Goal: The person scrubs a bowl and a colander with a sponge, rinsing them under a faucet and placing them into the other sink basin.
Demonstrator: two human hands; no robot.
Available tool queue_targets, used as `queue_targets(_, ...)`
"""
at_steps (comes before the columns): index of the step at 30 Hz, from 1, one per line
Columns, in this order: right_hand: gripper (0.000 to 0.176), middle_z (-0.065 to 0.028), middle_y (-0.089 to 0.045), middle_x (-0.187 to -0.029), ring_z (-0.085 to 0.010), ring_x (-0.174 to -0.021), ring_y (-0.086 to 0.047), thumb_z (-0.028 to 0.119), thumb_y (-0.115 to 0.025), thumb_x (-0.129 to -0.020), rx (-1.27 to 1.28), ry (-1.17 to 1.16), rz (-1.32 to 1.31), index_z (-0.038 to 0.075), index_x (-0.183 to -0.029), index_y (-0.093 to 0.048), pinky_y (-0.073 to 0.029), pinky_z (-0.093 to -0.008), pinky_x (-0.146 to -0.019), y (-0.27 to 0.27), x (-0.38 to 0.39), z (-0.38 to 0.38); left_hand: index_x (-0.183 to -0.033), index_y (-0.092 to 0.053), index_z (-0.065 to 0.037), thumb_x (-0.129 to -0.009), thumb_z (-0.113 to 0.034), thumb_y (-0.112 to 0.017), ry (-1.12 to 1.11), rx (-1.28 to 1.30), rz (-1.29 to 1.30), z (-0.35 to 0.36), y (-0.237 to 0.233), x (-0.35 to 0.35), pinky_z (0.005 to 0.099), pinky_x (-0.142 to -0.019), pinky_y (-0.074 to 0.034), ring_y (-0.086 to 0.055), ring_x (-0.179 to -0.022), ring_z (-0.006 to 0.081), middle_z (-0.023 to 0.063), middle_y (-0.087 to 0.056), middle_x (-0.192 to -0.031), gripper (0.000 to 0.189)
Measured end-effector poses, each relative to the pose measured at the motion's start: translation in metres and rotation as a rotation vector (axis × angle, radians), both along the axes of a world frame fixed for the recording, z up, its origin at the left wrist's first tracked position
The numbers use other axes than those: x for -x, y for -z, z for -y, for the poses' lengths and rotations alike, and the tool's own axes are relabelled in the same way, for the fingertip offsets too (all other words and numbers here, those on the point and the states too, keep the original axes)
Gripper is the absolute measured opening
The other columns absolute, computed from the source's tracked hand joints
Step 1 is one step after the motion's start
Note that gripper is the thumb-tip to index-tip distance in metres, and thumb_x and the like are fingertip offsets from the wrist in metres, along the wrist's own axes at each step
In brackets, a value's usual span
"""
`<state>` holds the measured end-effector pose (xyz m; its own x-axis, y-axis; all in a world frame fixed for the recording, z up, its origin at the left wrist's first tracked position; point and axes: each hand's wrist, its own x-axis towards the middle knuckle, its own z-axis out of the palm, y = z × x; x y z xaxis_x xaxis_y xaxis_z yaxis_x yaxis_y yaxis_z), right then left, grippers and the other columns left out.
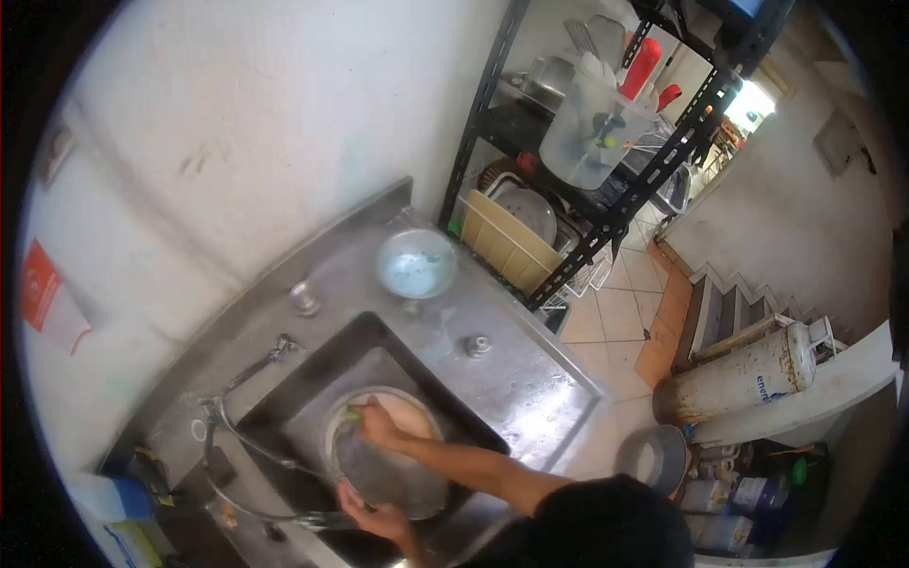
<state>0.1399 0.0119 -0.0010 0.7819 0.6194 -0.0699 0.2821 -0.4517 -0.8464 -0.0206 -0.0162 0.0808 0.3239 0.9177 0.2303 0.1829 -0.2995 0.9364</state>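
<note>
A round metal pan (393, 478) sits tilted in the dark-edged sink (379, 336). My right hand (379, 423) is inside the pan near its upper left side, fingers closed round a small green sponge (351, 415). My left hand (374, 518) grips the pan's lower left rim, with the fingers partly hidden. Beside the pan, a flexible metal faucet hose (222, 488) curves along the sink's left side.
On the steel counter (511, 383) stand a bowl of bluish liquid (417, 264) and a metal drain piece (478, 346). A black shelf rack (516, 128) with dishes rises behind. Bottles (114, 497) are at lower left; a gas cylinder (734, 379) lies at right.
</note>
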Motion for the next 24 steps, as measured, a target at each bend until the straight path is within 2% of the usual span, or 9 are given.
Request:
queue_targets(2, 0.059, -0.0193, -0.052, -0.113, -0.0356, -0.108, -0.051, -0.007, -0.059, -0.062, 0.111, 0.052, -0.064, 0.009, -0.119, -0.061, -0.042, -0.0434, -0.094, 0.008, 0.003, -0.007, -0.125, -0.046, 0.005, -0.087, -0.019, -0.058, 0.015, 0.008, -0.089, -0.007, 0.011, 0.006, 0.0394, -0.101, -0.041, -0.054, -0.116, 0.0311, 0.0209, -0.054, -0.124, 0.046)
queue_targets(4, 0.056, -0.0200, -0.051, -0.118, -0.0364, -0.108, -0.051, -0.006, -0.058, -0.064, -0.216, -0.116, 0.136, 0.009, -0.118, -0.061, -0.043, -0.0424, -0.094, 0.015, 0.019, -0.025, -0.124, -0.047, 0.006, -0.086, -0.018, -0.058, 0.007, 0.000, -0.074, -0.013, 0.019, 0.002, 0.0400, -0.101, -0.040, -0.053, -0.117, 0.0314, 0.0212, -0.054, -0.124, 0.046)
queue_targets(10, 0.056, -0.0213, -0.053, -0.114, -0.0365, -0.104, -0.052, -0.007, -0.054, -0.064, -0.356, -0.448, 0.031, 0.009, -0.117, -0.062, -0.044, -0.0414, -0.091, -0.024, 0.039, -0.021, -0.123, -0.048, 0.007, -0.082, -0.010, -0.061, -0.017, -0.112, -0.024, -0.014, 0.022, 0.016, 0.0423, -0.103, -0.039, -0.052, -0.118, 0.0333, 0.0219, -0.055, -0.124, 0.046)
queue_targets(13, 0.057, -0.0208, -0.054, -0.110, -0.0367, -0.099, -0.054, -0.008, -0.053, -0.064, -0.187, -0.148, -0.160, 0.009, -0.117, -0.062, -0.045, -0.0404, -0.088, -0.015, 0.003, 0.002, -0.122, -0.047, 0.008, -0.084, -0.012, -0.060, 0.041, -0.148, -0.059, -0.001, 0.019, 0.016, 0.0427, -0.103, -0.039, -0.051, -0.119, 0.0345, 0.0223, -0.055, -0.124, 0.045)
queue_targets(16, 0.057, -0.0187, -0.055, -0.107, -0.0337, -0.094, -0.057, -0.008, -0.053, -0.065, 0.013, -0.237, 0.158, 0.009, -0.119, -0.061, -0.048, -0.0379, -0.082, -0.005, -0.004, 0.001, -0.123, -0.048, 0.006, -0.089, -0.025, -0.056, 0.026, -0.179, -0.104, -0.008, 0.027, 0.013, 0.0420, -0.101, -0.039, -0.052, -0.117, 0.0343, 0.0215, -0.055, -0.123, 0.047)
queue_targets(18, 0.058, -0.0184, -0.054, -0.105, -0.0328, -0.093, -0.056, -0.007, -0.055, -0.064, -0.460, -0.297, 0.084, 0.008, -0.120, -0.059, -0.048, -0.0373, -0.080, -0.018, 0.029, -0.008, -0.124, -0.049, 0.004, -0.092, -0.034, -0.054, -0.004, -0.148, -0.148, -0.009, 0.029, 0.011, 0.0412, -0.100, -0.039, -0.052, -0.116, 0.0334, 0.0205, -0.055, -0.122, 0.050)
queue_targets(21, 0.057, -0.0173, -0.055, -0.108, -0.0308, -0.095, -0.057, -0.005, -0.059, -0.065, -0.515, -0.462, 0.208, 0.007, -0.120, -0.058, -0.049, -0.0361, -0.078, -0.044, 0.061, -0.009, -0.121, -0.050, 0.004, -0.093, -0.040, -0.052, -0.039, -0.159, -0.112, -0.016, 0.021, 0.005, 0.0413, -0.100, -0.039, -0.052, -0.117, 0.0327, 0.0193, -0.056, -0.118, 0.052)
queue_targets(22, 0.057, -0.0173, -0.055, -0.108, -0.0308, -0.095, -0.057, -0.005, -0.059, -0.065, -0.516, -0.460, 0.201, 0.007, -0.120, -0.058, -0.049, -0.0361, -0.078, -0.044, 0.054, -0.009, -0.119, -0.050, 0.005, -0.092, -0.032, -0.056, 0.003, -0.106, -0.080, -0.015, 0.021, 0.013, 0.0422, -0.101, -0.039, -0.052, -0.118, 0.0338, 0.0211, -0.055, -0.120, 0.046)
queue_targets(24, 0.055, -0.0159, -0.055, -0.109, -0.0285, -0.098, -0.057, -0.004, -0.060, -0.068, -0.316, -0.377, -0.287, 0.007, -0.121, -0.058, -0.048, -0.0355, -0.082, -0.025, 0.025, -0.007, -0.116, -0.051, 0.005, -0.090, -0.024, -0.059, 0.033, -0.051, -0.055, -0.007, 0.023, 0.022, 0.0431, -0.102, -0.038, -0.051, -0.119, 0.0348, 0.0228, -0.055, -0.122, 0.040)
